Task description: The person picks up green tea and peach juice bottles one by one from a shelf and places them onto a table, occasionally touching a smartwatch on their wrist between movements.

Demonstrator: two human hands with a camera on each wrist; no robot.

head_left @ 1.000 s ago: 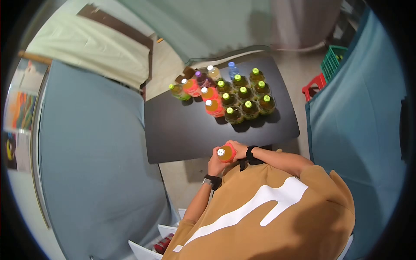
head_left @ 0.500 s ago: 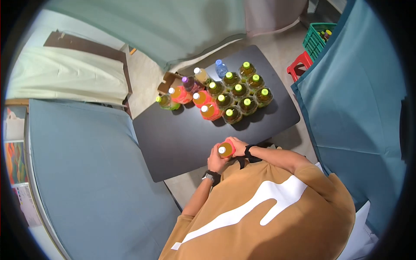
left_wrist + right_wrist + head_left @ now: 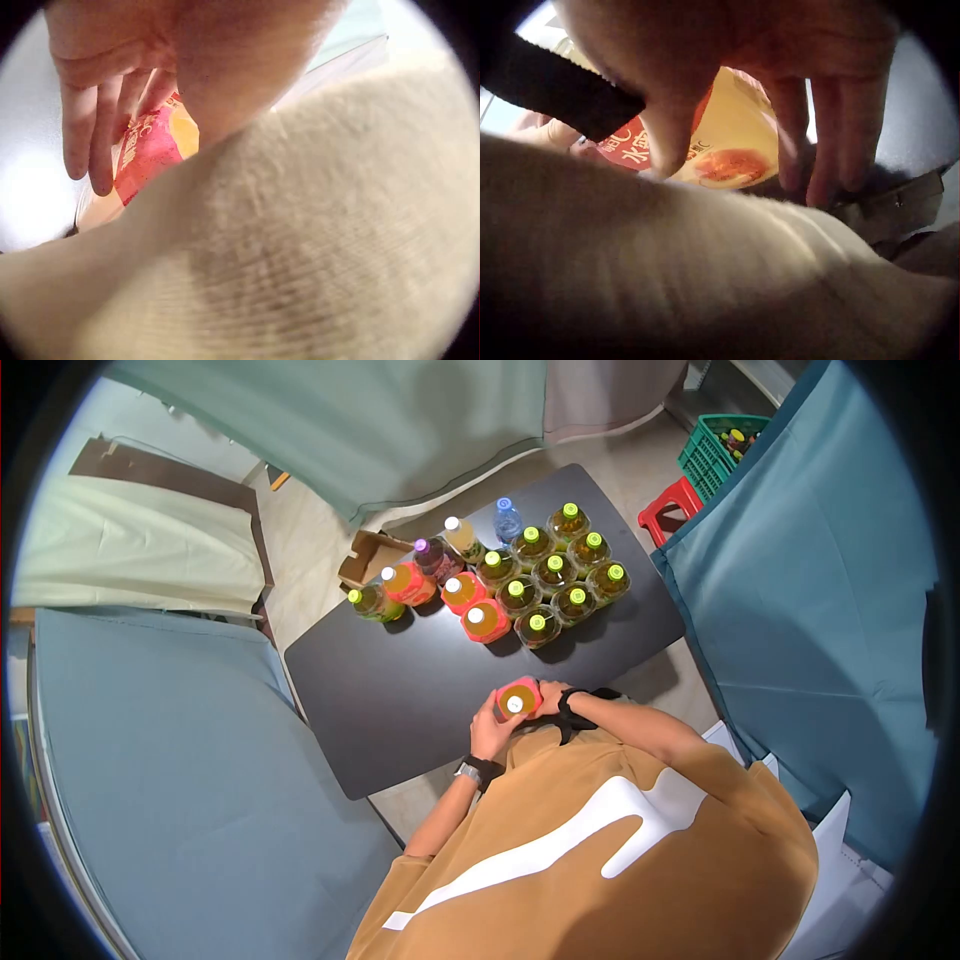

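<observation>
A juice bottle with orange liquid, a pinkish-red label and a white cap stands between my two hands, at the near side of the dark table. My left hand grips it from the left, thumb near the cap side. From the right, my right hand holds it. In the right wrist view my thumb and fingers span the bottle's yellow and red label. The left wrist view shows the red label beyond my left fingers.
Several green-capped bottles stand grouped at the table's right, beside two orange juice bottles. Farther left are another orange bottle, a green-labelled bottle and a purple-capped bottle. A red stool and green crate stand beyond.
The head view has turned, so the table and its bottles sit farther left and look rotated. Both hands keep the juice bottle close to my body; the right hand has shifted slightly around its side.
</observation>
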